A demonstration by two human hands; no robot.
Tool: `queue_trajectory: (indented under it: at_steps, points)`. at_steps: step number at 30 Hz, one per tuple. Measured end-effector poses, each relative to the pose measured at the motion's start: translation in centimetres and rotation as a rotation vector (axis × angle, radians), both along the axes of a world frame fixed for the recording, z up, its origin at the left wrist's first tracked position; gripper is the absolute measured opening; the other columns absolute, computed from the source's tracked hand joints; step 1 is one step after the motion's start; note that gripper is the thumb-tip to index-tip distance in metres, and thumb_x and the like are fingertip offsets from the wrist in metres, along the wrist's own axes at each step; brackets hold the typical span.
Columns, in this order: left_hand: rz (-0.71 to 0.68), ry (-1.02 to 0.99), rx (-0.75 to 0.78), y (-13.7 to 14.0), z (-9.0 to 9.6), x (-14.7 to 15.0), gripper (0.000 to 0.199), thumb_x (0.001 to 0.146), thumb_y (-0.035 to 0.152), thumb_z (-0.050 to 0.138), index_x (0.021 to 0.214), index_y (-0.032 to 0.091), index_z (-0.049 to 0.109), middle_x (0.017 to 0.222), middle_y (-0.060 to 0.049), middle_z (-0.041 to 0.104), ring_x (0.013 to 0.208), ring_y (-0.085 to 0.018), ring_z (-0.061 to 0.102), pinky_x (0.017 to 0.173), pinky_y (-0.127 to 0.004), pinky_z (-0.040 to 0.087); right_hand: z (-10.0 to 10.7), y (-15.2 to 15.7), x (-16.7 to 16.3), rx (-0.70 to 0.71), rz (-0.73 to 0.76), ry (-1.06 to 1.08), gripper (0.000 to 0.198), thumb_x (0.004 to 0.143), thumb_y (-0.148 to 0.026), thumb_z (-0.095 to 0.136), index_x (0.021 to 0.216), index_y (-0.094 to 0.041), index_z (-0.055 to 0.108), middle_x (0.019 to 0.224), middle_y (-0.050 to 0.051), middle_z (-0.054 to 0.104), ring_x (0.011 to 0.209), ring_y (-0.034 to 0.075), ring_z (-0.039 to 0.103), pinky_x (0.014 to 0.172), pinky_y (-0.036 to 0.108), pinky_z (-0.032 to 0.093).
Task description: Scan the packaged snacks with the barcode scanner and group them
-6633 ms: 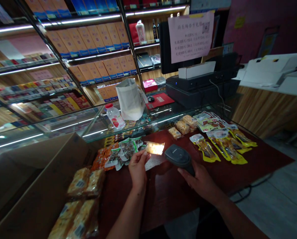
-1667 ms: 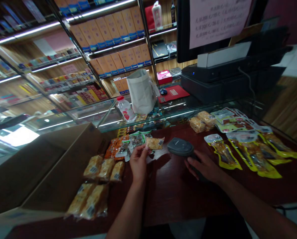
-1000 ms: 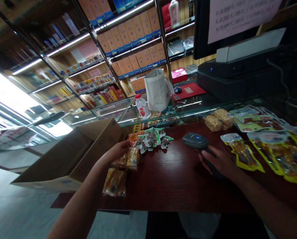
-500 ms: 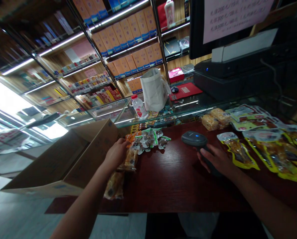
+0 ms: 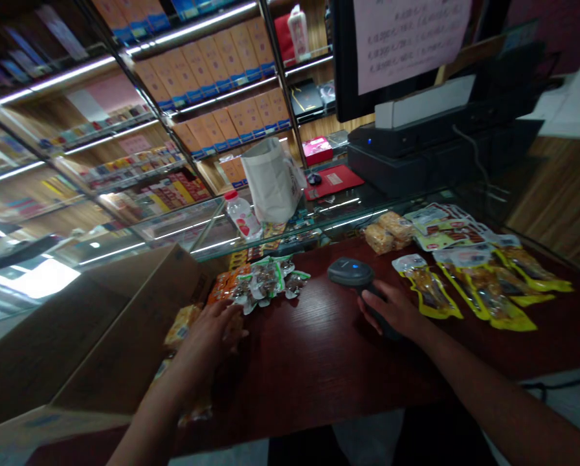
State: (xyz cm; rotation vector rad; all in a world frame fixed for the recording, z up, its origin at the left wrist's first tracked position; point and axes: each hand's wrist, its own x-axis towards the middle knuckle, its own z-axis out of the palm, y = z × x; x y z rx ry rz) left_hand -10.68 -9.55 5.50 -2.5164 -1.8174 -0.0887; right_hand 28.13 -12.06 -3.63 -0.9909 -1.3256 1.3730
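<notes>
In my right hand (image 5: 391, 307) is a dark barcode scanner (image 5: 351, 272), gripped by its handle, with a blue light on its head. My left hand (image 5: 215, 327) curls its fingers round a clear-wrapped golden snack packet (image 5: 232, 327), mostly hidden under the palm. Another wrapped snack packet (image 5: 182, 325) lies by the wrist, and more are partly covered by the forearm. Just beyond the left fingers are orange packets (image 5: 223, 285) and a pile of small silver-and-green packets (image 5: 265, 279).
An open cardboard box (image 5: 134, 330) stands at the left of the dark red tabletop (image 5: 290, 382). At right lie yellow-edged food pouches (image 5: 426, 288), green packets (image 5: 445, 230) and wrapped golden snacks (image 5: 390, 232). A bottle (image 5: 243, 217), white bag (image 5: 273, 184) and monitor (image 5: 348, 65) are behind.
My left hand has drawn back toward me, from the orange packets onto a golden snack packet. The scanner stays in my right hand. The view has turned right.
</notes>
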Motion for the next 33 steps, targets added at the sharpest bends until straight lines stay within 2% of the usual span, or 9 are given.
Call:
queue_trajectory:
  at_steps: [5,10,14,16,19,21,23,27,33]
  points:
    - [-0.181,-0.337,0.07,3.3,-0.3,7.3,0.04,0.081,0.051,0.062,0.112,0.026,0.072,0.127,-0.011,0.066,0.117,-0.032,0.06,0.104,-0.045,0.045,0.1,0.9,-0.1,-0.075,-0.029,0.109,0.045,0.083,-0.063,0.062,0.094,-0.021,0.053,0.064,-0.005,0.058,0.04,0.009,0.048,0.034,0.02,0.04]
    - [-0.403,-0.556,0.1,8.2,2.5,18.7,0.029,0.086,0.042,0.058,0.101,0.024,0.075,0.115,-0.009,0.072,0.11,-0.029,0.064,0.101,-0.042,0.047,0.1,1.9,-0.2,-0.131,-0.095,0.106,0.05,0.082,-0.07,0.057,0.093,-0.021,0.052,0.066,-0.005,0.058,0.039,0.008,0.049,0.032,0.02,0.04]
    - [-0.494,-0.388,0.004,12.7,3.5,28.7,0.034,0.087,0.037,0.06,0.114,0.019,0.071,0.119,-0.012,0.071,0.111,-0.029,0.065,0.098,-0.038,0.047,-0.2,2.7,-0.5,-0.163,-0.089,0.102,0.054,0.08,-0.075,0.055,0.087,-0.021,0.051,0.063,-0.006,0.057,0.035,0.008,0.048,0.031,0.02,0.038]
    - [-0.466,-0.171,-0.066,14.3,3.0,33.2,0.056,0.08,0.041,0.07,0.129,0.015,0.061,0.132,-0.018,0.064,0.121,-0.032,0.06,0.101,-0.039,0.045,-0.3,3.0,-0.5,-0.167,-0.074,0.092,0.055,0.079,-0.075,0.056,0.081,-0.021,0.051,0.059,-0.006,0.056,0.033,0.008,0.047,0.031,0.02,0.037]
    - [-0.434,-0.083,-0.085,15.8,1.5,38.2,0.097,0.061,0.046,0.086,0.142,0.011,0.045,0.14,-0.026,0.055,0.13,-0.04,0.051,0.107,-0.049,0.037,-0.3,3.3,-0.5,-0.177,-0.055,0.083,0.055,0.079,-0.075,0.057,0.073,-0.021,0.05,0.051,-0.007,0.053,0.03,0.008,0.045,0.03,0.02,0.035]
    - [-0.381,-0.037,-0.093,16.2,0.6,40.1,0.103,0.059,0.049,0.087,0.143,0.01,0.042,0.136,-0.028,0.057,0.128,-0.042,0.051,0.107,-0.054,0.033,-0.2,3.4,-0.4,-0.183,-0.056,0.091,0.055,0.079,-0.075,0.058,0.073,-0.021,0.05,0.049,-0.007,0.053,0.029,0.008,0.044,0.03,0.02,0.033]
    - [-0.346,-0.013,-0.086,16.4,0.0,40.8,0.094,0.064,0.048,0.084,0.14,0.01,0.044,0.132,-0.028,0.059,0.126,-0.042,0.053,0.107,-0.054,0.033,-0.2,3.6,-0.3,-0.189,-0.066,0.106,0.053,0.08,-0.073,0.059,0.074,-0.021,0.049,0.051,-0.007,0.054,0.029,0.007,0.045,0.03,0.02,0.033]
    - [-0.333,-0.071,-0.008,15.8,0.3,40.4,0.092,0.07,0.045,0.079,0.143,0.006,0.039,0.137,-0.029,0.054,0.13,-0.04,0.048,0.107,-0.048,0.034,-0.4,3.8,-0.3,-0.21,-0.078,0.131,0.051,0.079,-0.071,0.062,0.078,-0.021,0.049,0.055,-0.008,0.056,0.031,0.008,0.047,0.03,0.02,0.035]
    - [-0.314,-0.559,0.157,12.1,1.8,34.9,0.092,0.071,0.051,0.074,0.142,0.005,0.04,0.129,-0.022,0.052,0.12,-0.034,0.054,0.103,-0.043,0.043,-0.7,3.9,-0.4,-0.232,-0.108,0.142,0.054,0.072,-0.072,0.065,0.081,-0.022,0.05,0.055,-0.008,0.056,0.031,0.009,0.048,0.03,0.021,0.038]
